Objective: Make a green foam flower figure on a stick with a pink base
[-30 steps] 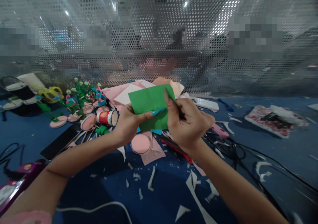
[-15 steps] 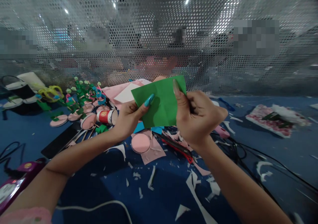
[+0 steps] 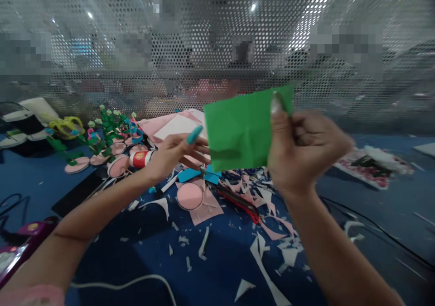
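A creased sheet of green paper is held up in front of me. My right hand pinches its right end, thumb flat on the near face and fingers behind. Just off the paper's left edge is my left hand, open, its fingers apart and the thumb with a blue nail raised; its fingertips are close to the edge, and I cannot tell if they touch. Below lie a round pink disc on a pink paper square, blue paper pieces and a red-and-black tool.
Paper scraps litter the blue surface. On the left are pink discs with small paper flowers, a red-and-white roll, yellow-handled scissors and a purple device. A perforated metal screen stands behind. Cables run on both sides.
The green paper has moved right and slightly up with my right hand. My left hand has let go of its left end and spread its fingers.
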Demonstrator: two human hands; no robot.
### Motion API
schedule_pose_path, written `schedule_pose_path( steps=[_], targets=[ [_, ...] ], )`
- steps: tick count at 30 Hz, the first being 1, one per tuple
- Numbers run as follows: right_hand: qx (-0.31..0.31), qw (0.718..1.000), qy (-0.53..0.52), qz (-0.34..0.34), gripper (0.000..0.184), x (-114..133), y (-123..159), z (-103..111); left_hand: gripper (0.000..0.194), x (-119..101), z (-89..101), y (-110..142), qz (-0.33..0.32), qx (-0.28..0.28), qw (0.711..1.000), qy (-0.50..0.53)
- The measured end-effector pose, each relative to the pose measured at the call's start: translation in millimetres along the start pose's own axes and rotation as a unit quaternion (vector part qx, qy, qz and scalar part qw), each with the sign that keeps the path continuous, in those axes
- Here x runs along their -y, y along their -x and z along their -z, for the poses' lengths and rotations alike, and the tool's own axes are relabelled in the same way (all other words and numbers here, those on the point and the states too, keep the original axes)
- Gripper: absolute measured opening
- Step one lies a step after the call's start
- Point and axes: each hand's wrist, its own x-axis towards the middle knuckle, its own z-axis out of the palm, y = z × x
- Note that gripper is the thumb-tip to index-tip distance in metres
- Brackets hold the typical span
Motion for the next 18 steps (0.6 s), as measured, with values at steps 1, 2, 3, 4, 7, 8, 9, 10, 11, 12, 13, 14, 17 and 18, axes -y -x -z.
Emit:
schedule_pose_path(
  steps=[1, 2, 3, 4, 7, 8, 9, 10, 11, 12, 13, 14, 17, 18],
  targets=[
    [0.011, 1.000, -0.010, -0.002, 0.035, 4.3, 5.5, -3.9, 0.050, 2.0, -2.1, 1.1, 0.012, 0.015, 1.000, -0.011],
    [0.022, 1.000, -0.020, -0.007, 0.036, 8.1, 10.4, -7.6, 0.046, 3.6, -4.5, 2.1, 0.025, 0.018, 0.999, -0.021],
    [0.032, 0.999, -0.024, -0.015, 0.037, 11.0, 14.2, -10.5, 0.042, 4.6, -6.8, 2.9, 0.037, 0.013, 0.999, -0.024],
    [0.041, 0.999, -0.024, -0.025, 0.038, 12.8, 16.9, -12.5, 0.038, 4.9, -8.9, 3.6, 0.047, 0.004, 0.999, -0.022],
    [0.052, 0.998, -0.007, -0.043, 0.039, 13.0, 19.1, -14.3, 0.036, 1.7, -13.5, 3.9, 0.059, -0.020, 0.998, 0.011],
    [0.050, 0.998, -0.002, -0.043, 0.039, 12.0, 19.0, -14.3, 0.036, 0.1, -14.3, 3.6, 0.058, -0.027, 0.998, 0.017],
    [0.044, 0.998, -0.002, -0.039, 0.039, 10.9, 18.8, -14.5, 0.037, -1.5, -14.8, 3.2, 0.057, -0.034, 0.998, 0.016],
    [0.037, 0.999, -0.006, -0.032, 0.038, 9.8, 19.0, -15.0, 0.037, -2.7, -15.0, 2.8, 0.057, -0.042, 0.997, 0.012],
    [0.031, 0.999, -0.009, -0.026, 0.038, 8.8, 19.4, -15.9, 0.038, -3.5, -15.0, 2.3, 0.055, -0.050, 0.997, 0.005],
    [0.026, 0.999, -0.012, -0.021, 0.038, 7.9, 20.2, -17.0, 0.038, -3.7, -14.9, 1.8, 0.052, -0.055, 0.997, -0.002],
    [0.023, 0.999, -0.011, -0.020, 0.038, 7.1, 21.2, -18.3, 0.038, -3.3, -14.6, 1.4, 0.046, -0.058, 0.997, -0.009],
    [0.023, 0.999, -0.008, -0.021, 0.039, 6.5, 22.3, -19.5, 0.037, -2.4, -14.3, 1.0, 0.039, -0.057, 0.997, -0.016],
    [0.027, 0.999, 0.000, -0.030, 0.040, 5.2, 24.4, -22.1, 0.035, 2.0, -13.0, 0.7, 0.014, -0.062, 0.997, -0.037],
    [0.028, 0.999, 0.001, -0.032, 0.040, 5.0, 24.5, -22.3, 0.034, 3.5, -12.6, 0.8, 0.005, -0.071, 0.996, -0.045]
  ],
)
